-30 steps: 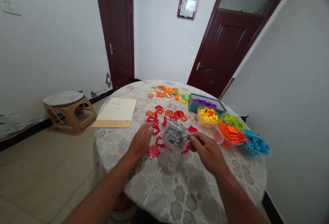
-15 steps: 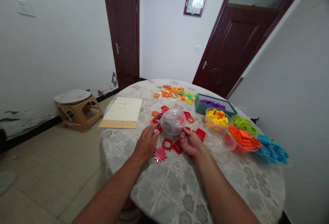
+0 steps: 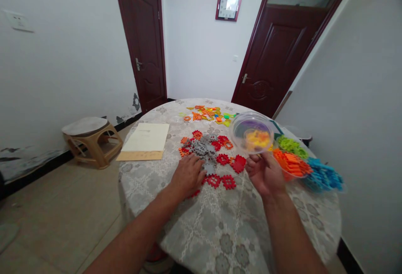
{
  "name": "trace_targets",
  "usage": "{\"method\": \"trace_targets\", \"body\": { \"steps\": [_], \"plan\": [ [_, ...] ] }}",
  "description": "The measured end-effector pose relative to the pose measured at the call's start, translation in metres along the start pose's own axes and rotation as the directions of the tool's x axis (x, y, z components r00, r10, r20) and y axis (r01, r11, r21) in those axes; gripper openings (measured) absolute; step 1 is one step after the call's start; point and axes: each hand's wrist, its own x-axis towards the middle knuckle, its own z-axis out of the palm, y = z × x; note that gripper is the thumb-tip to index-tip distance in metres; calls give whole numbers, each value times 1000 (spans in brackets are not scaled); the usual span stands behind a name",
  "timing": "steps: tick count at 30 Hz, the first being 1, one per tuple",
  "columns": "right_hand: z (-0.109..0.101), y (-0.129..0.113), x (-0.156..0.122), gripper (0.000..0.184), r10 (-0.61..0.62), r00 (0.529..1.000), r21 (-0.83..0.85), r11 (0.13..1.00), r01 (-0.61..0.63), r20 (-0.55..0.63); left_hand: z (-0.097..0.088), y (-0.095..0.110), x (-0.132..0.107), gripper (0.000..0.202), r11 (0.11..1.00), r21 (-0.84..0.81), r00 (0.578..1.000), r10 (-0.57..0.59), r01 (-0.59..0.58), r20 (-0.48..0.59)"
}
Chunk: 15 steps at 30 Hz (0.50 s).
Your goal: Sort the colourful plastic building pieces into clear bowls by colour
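Note:
My right hand [image 3: 265, 172] grips a clear plastic bowl [image 3: 253, 132] by its lower rim, lifted and tilted so its empty inside faces me. My left hand [image 3: 188, 173] lies flat, fingers spread, on a scatter of red pieces [image 3: 226, 163] and grey pieces [image 3: 201, 148] on the round table [image 3: 213, 232]. The grey pieces lie in a small heap just beyond my left fingertips. Through the raised bowl I see yellow and purple pieces behind it.
Bowls of orange pieces [image 3: 290, 165], green pieces [image 3: 289, 144] and blue pieces [image 3: 323, 177] stand along the table's right side. Mixed pieces [image 3: 209, 114] lie at the far edge. A booklet [image 3: 146, 139] rests at the left. A stool [image 3: 89, 138] stands by the wall.
The bowl was upside down over the red pieces with grey pieces inside; now it is lifted to the right in my right hand, empty, and the grey pieces lie on the table.

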Motion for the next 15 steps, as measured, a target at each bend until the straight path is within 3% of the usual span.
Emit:
{"method": "trace_targets", "body": {
  "steps": [3, 6, 8, 10, 13, 15],
  "plan": [
    [-22, -29, -37, 20, -277, 957, -218, 942, 253, -88, 1, 5, 15, 30, 999, 55, 988, -6, -2, 152],
    [-62, -52, -81, 28, -461, 880, -543, 771, 334, -113, 9, 2, 29, 35, 999, 41, 983, -28, 21, 183],
    [-91, -64, -110, 33, -528, 842, -771, 580, 264, -109, 16, -1, 39, 38, 1000, -1, 983, -16, 16, 183],
    [-117, -76, -136, 38, -568, 816, -936, 332, 114, -102, 24, -5, 48, 39, 999, -36, 983, 9, -2, 186],
    [-146, -87, -160, 41, -615, 788, -993, -73, -94, -30, 32, -6, 60, 42, 998, -50, 980, 39, -29, 194],
    [-160, -91, -166, 42, -628, 773, -944, -300, -139, 85, 36, -4, 67, 43, 998, -34, 979, 50, -44, 197]
  ]
}}
